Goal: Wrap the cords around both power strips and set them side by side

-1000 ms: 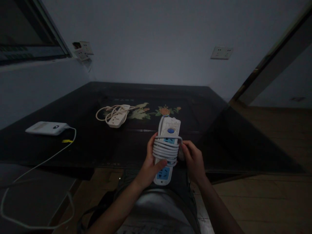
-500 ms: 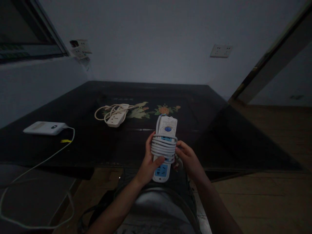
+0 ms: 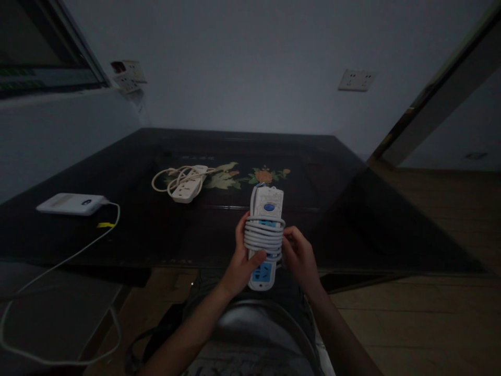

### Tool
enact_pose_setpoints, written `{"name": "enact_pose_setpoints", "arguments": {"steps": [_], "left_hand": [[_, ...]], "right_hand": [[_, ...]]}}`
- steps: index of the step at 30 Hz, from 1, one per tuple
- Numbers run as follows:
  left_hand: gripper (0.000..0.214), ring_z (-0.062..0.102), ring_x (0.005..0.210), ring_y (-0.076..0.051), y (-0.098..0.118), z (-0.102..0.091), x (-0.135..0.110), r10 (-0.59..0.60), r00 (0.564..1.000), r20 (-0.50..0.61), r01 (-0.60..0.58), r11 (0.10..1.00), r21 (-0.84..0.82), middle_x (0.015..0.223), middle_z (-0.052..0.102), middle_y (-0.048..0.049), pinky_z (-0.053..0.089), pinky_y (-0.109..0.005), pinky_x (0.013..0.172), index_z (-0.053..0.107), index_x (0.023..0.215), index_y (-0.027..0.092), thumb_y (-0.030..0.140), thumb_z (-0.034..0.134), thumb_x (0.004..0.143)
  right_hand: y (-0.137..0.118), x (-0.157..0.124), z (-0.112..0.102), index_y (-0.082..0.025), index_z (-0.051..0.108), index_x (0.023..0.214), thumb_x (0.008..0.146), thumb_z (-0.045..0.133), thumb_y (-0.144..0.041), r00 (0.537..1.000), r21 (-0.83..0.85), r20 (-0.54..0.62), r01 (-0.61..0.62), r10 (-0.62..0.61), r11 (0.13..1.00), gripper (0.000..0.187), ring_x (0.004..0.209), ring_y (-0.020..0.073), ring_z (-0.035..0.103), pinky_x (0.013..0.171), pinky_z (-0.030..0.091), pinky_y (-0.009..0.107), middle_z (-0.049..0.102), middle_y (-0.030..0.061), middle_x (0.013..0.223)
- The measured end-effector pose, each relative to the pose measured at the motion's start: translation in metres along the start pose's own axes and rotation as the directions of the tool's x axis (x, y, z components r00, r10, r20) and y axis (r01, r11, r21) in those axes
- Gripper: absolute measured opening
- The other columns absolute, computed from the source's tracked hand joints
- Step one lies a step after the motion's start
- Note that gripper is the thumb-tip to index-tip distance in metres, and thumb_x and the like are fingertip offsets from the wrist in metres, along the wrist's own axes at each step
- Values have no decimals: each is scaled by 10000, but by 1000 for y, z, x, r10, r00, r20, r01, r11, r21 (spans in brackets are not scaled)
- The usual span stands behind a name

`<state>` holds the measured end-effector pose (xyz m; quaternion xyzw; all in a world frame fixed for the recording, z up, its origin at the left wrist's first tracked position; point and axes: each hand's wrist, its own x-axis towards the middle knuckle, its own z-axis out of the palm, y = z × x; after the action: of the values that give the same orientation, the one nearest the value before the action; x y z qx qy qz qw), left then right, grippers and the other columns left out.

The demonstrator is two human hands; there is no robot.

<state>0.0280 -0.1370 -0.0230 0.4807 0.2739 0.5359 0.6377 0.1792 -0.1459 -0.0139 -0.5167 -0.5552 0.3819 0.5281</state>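
Over my lap, my left hand (image 3: 238,263) is clamped round the strip (image 3: 267,209), thumb pressed across its near blue socket. My right hand (image 3: 299,258) pinches the cord (image 3: 264,237), which is coiled tight round the strip's middle, at its right edge. I can't see the plug. I judge the winding is nearly finished. The next move calls for holding the turns taut while the loose end is tucked in, or they will spring slack. The strip hangs just above the near edge of the dark, glossy worktop (image 3: 156,230). To the left lies a white box (image 3: 70,203), its lead (image 3: 78,250) trailing off the near edge. Farther back, a second strip (image 3: 187,189) lies in its own loose cord beside a flower inlay (image 3: 264,176). The far wall carries a socket plate (image 3: 355,80). The room is dim, with a wooden floor (image 3: 430,324) to the right.
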Motion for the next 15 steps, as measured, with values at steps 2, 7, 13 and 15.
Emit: {"name": "enact_pose_setpoints", "arguments": {"steps": [2,7,13,15], "left_hand": [[914,421,1319,-280,0,3,0,-15,1000,-25,15,1000,-12,1468,379,-129,351,-381,1083,176,1442,279,467,718,730],[912,401,1331,-280,-3,9,4,27,997,-78,-25,999,25,1461,385,-127,334,-382,1098,206,1435,258,481,723,717],[769,366,1357,-251,-3,12,22,25,994,-104,-14,994,110,1480,360,-102,296,-357,1123,244,1424,246,408,661,799],[758,383,1347,-244,-4,12,29,5,994,-109,8,993,121,1480,361,-101,298,-356,1122,236,1426,244,394,652,811]], "right_hand": [[0,-3,1,-193,558,858,888,487,-364,1000,-66,8,13,-13,998,188,530,113,512,468,391,209,580,-12,665],[9,-5,5,-186,619,1118,896,455,-287,995,-161,-49,79,-88,984,293,994,204,628,868,482,317,680,89,1096],[14,-2,-6,-210,591,1237,912,457,-319,988,-194,-67,120,-136,974,368,1078,199,578,953,445,343,644,84,1158],[13,0,-12,-224,597,1234,911,465,-314,986,-222,-51,144,-159,964,361,1015,191,583,912,461,332,653,70,1068]]}}
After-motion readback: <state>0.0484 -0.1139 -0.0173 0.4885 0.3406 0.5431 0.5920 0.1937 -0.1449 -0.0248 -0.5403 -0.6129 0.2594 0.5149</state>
